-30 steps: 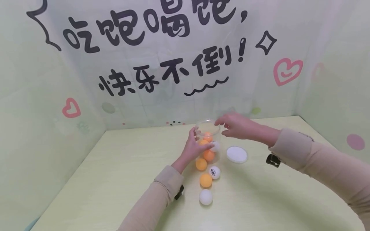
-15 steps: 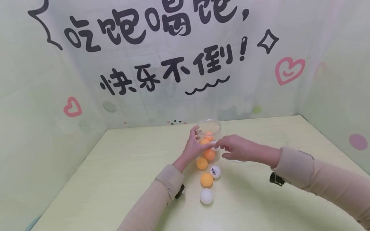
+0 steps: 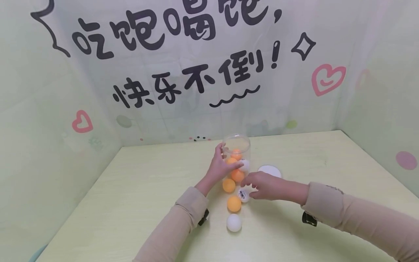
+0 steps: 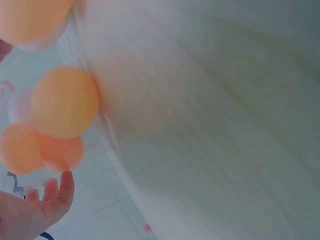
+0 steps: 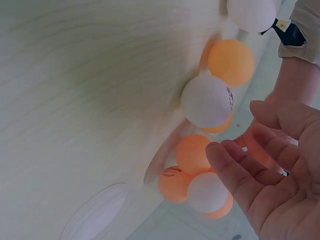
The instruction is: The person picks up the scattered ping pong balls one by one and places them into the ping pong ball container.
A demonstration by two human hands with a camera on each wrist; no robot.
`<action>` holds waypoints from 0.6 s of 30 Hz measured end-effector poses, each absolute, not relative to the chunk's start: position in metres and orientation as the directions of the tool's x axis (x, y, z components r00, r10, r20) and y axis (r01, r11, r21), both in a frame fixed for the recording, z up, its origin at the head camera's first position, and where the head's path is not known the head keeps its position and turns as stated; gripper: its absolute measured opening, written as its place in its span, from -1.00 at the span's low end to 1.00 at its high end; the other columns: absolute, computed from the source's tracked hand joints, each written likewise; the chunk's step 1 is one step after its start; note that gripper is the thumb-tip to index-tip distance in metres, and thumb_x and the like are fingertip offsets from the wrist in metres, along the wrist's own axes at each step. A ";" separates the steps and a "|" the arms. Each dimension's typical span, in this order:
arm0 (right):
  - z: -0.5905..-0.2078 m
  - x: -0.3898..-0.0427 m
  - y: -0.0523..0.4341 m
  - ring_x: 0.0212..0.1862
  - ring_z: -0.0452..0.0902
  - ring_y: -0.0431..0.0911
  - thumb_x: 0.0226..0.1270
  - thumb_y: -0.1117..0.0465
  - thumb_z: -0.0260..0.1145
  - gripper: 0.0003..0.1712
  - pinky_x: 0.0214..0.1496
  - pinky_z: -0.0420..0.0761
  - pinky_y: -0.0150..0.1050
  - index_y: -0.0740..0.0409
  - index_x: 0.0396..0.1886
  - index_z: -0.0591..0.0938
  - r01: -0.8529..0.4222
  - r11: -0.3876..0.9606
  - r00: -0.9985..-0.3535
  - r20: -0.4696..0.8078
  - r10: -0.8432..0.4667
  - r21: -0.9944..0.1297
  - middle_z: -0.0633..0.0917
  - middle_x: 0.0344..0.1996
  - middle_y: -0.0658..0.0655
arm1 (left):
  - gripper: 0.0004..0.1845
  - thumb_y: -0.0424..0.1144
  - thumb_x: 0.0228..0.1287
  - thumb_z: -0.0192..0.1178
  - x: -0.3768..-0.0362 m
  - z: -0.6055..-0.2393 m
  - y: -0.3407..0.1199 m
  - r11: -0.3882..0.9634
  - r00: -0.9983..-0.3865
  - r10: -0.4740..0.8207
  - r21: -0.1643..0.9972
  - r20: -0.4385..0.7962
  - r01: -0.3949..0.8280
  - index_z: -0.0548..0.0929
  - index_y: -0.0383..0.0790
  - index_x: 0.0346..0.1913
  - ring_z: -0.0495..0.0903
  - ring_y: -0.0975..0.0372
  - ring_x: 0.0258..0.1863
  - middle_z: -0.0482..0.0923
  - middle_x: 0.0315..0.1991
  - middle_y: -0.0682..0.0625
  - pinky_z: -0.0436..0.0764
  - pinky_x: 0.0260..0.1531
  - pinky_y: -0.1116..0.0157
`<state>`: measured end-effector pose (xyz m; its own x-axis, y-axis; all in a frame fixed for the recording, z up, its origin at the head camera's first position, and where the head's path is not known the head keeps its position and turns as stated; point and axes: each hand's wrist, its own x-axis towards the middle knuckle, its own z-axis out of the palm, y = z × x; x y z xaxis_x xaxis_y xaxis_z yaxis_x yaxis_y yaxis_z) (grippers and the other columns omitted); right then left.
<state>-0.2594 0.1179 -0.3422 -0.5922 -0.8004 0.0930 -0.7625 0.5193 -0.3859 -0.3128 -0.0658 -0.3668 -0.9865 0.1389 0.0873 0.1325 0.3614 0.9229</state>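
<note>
A clear round jar (image 3: 236, 142) stands on the table with several orange balls and a white one inside; they look like table tennis balls. My left hand (image 3: 220, 168) grips the jar from its left side, thumb across the front. Just above a printed white ball (image 3: 242, 195) in front of the jar, my right hand (image 3: 266, 186) hovers with loosely bent fingers, holding nothing; the right wrist view shows a gap between thumb and fingers (image 5: 235, 175). Beside that ball lie an orange ball (image 3: 228, 185) and another orange ball (image 3: 234, 204). A plain white ball (image 3: 234, 222) is nearest me.
A white round lid (image 3: 270, 170) lies flat to the right of the jar, partly behind my right hand. The pale wooden table (image 3: 147, 196) ends at a printed cloth backdrop (image 3: 170, 120), with cloth on both sides.
My right hand has come down from the jar's rim, past its side, to the printed white ball in front. The left hand keeps its grip on the jar.
</note>
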 end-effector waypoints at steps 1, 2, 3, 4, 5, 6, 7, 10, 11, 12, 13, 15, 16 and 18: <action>-0.345 -0.259 0.118 -0.27 0.56 -0.06 0.02 0.41 0.34 -0.69 -0.27 0.58 -0.34 0.28 -0.16 0.59 -0.763 0.517 -0.591 0.095 -0.801 -0.388 0.64 -0.22 0.15 | 0.05 -0.08 -0.08 0.42 -0.313 -0.367 -0.066 0.360 -0.986 0.139 0.923 0.088 0.133 -0.06 -0.07 0.39 0.20 -0.04 0.28 0.09 0.37 -0.13 0.31 0.20 0.01; -0.347 -0.260 0.118 -0.25 0.57 -0.05 0.02 0.42 0.33 -0.69 -0.25 0.58 -0.34 0.28 -0.16 0.59 -0.766 0.510 -0.586 0.099 -0.804 -0.390 0.64 -0.21 0.16 | 0.05 -0.08 -0.08 0.42 -0.313 -0.367 -0.066 0.360 -0.986 0.139 0.923 0.090 0.135 -0.05 -0.07 0.39 0.20 -0.04 0.28 0.10 0.36 -0.13 0.31 0.19 0.01; -0.349 -0.260 0.117 -0.24 0.57 -0.04 0.02 0.42 0.33 -0.69 -0.25 0.58 -0.33 0.28 -0.16 0.59 -0.770 0.504 -0.581 0.103 -0.807 -0.392 0.64 -0.20 0.16 | 0.05 -0.08 -0.08 0.42 -0.313 -0.367 -0.065 0.360 -0.986 0.139 0.923 0.090 0.135 -0.05 -0.07 0.39 0.21 -0.04 0.28 0.10 0.36 -0.13 0.31 0.19 0.01; -0.351 -0.260 0.117 -0.23 0.57 -0.04 0.02 0.42 0.33 -0.69 -0.24 0.58 -0.32 0.28 -0.16 0.59 -0.769 0.504 -0.581 0.102 -0.807 -0.394 0.63 -0.20 0.16 | 0.05 -0.07 -0.08 0.42 -0.314 -0.367 -0.065 0.362 -0.986 0.139 0.923 0.090 0.135 -0.05 -0.07 0.39 0.20 -0.04 0.28 0.10 0.36 -0.13 0.31 0.19 0.01; -0.352 -0.261 0.116 -0.23 0.56 -0.04 0.01 0.42 0.33 -0.68 -0.23 0.58 -0.32 0.27 -0.16 0.59 -0.767 0.503 -0.582 0.100 -0.807 -0.397 0.63 -0.20 0.15 | 0.04 -0.07 -0.08 0.42 -0.314 -0.367 -0.066 0.362 -0.986 0.138 0.922 0.089 0.134 -0.05 -0.07 0.39 0.20 -0.04 0.28 0.10 0.36 -0.13 0.31 0.19 0.01; -0.354 -0.261 0.116 -0.22 0.55 -0.05 0.01 0.43 0.32 -0.68 -0.22 0.58 -0.31 0.26 -0.16 0.59 -0.764 0.505 -0.583 0.097 -0.806 -0.402 0.63 -0.20 0.14 | 0.05 -0.07 -0.08 0.41 -0.314 -0.367 -0.066 0.362 -0.987 0.138 0.923 0.087 0.132 -0.06 -0.06 0.39 0.20 -0.03 0.28 0.10 0.36 -0.12 0.31 0.19 0.01; -0.355 -0.261 0.116 -0.22 0.54 -0.07 0.01 0.43 0.32 -0.68 -0.21 0.57 -0.31 0.25 -0.16 0.59 -0.760 0.508 -0.586 0.091 -0.805 -0.406 0.63 -0.20 0.13 | 0.05 -0.07 -0.08 0.41 -0.314 -0.367 -0.066 0.361 -0.987 0.137 0.924 0.085 0.129 -0.06 -0.06 0.39 0.20 -0.03 0.29 0.10 0.36 -0.11 0.31 0.19 0.01; -0.358 -0.260 0.114 -0.22 0.51 -0.11 0.00 0.43 0.32 -0.68 -0.19 0.56 -0.31 0.23 -0.17 0.60 -0.757 0.507 -0.586 0.084 -0.806 -0.412 0.62 -0.21 0.10 | 0.05 -0.05 -0.08 0.41 -0.314 -0.366 -0.066 0.358 -0.987 0.139 0.926 0.077 0.123 -0.06 -0.04 0.39 0.19 -0.02 0.30 0.09 0.37 -0.10 0.30 0.20 0.01; -0.359 -0.260 0.114 -0.22 0.50 -0.13 0.00 0.44 0.31 -0.68 -0.19 0.56 -0.32 0.23 -0.17 0.60 -0.756 0.507 -0.586 0.083 -0.806 -0.414 0.61 -0.21 0.09 | 0.05 -0.05 -0.08 0.41 -0.314 -0.366 -0.066 0.355 -0.987 0.140 0.927 0.078 0.123 -0.06 -0.04 0.39 0.19 -0.02 0.30 0.08 0.37 -0.10 0.30 0.21 0.01; -0.360 -0.259 0.113 -0.23 0.50 -0.13 -0.01 0.44 0.32 -0.68 -0.20 0.56 -0.32 0.24 -0.18 0.59 -0.760 0.502 -0.582 0.090 -0.808 -0.412 0.61 -0.22 0.10 | 0.05 -0.05 -0.08 0.41 -0.314 -0.366 -0.066 0.355 -0.987 0.141 0.927 0.077 0.123 -0.06 -0.03 0.39 0.19 -0.02 0.30 0.08 0.37 -0.10 0.29 0.21 0.01; -0.361 -0.259 0.113 -0.23 0.49 -0.14 -0.02 0.44 0.31 -0.68 -0.20 0.55 -0.33 0.24 -0.18 0.59 -0.763 0.501 -0.581 0.094 -0.808 -0.409 0.61 -0.22 0.09 | 0.04 -0.05 -0.08 0.41 -0.314 -0.366 -0.066 0.354 -0.987 0.141 0.927 0.078 0.124 -0.06 -0.03 0.39 0.19 -0.02 0.30 0.08 0.37 -0.10 0.29 0.21 0.01; -0.363 -0.258 0.112 -0.23 0.49 -0.14 -0.03 0.45 0.31 -0.68 -0.21 0.55 -0.34 0.25 -0.19 0.59 -0.773 0.493 -0.575 0.112 -0.810 -0.400 0.60 -0.23 0.10 | 0.04 -0.05 -0.08 0.41 -0.314 -0.366 -0.066 0.354 -0.986 0.143 0.927 0.081 0.127 -0.06 -0.04 0.39 0.19 -0.03 0.29 0.07 0.37 -0.11 0.29 0.21 0.01; -0.364 -0.258 0.111 -0.23 0.49 -0.13 -0.04 0.46 0.31 -0.68 -0.20 0.54 -0.33 0.26 -0.20 0.59 -0.776 0.492 -0.574 0.119 -0.810 -0.396 0.60 -0.23 0.10 | 0.04 -0.05 -0.08 0.41 -0.314 -0.367 -0.066 0.354 -0.986 0.144 0.926 0.082 0.129 -0.06 -0.04 0.39 0.19 -0.03 0.29 0.07 0.37 -0.12 0.29 0.21 0.01; -0.366 -0.259 0.110 -0.21 0.50 -0.12 -0.04 0.46 0.31 -0.68 -0.18 0.55 -0.31 0.26 -0.20 0.60 -0.773 0.499 -0.581 0.122 -0.805 -0.392 0.61 -0.23 0.11 | 0.05 -0.05 -0.08 0.41 -0.314 -0.367 -0.066 0.356 -0.986 0.144 0.926 0.081 0.128 -0.06 -0.04 0.39 0.19 -0.03 0.29 0.07 0.37 -0.11 0.29 0.21 0.02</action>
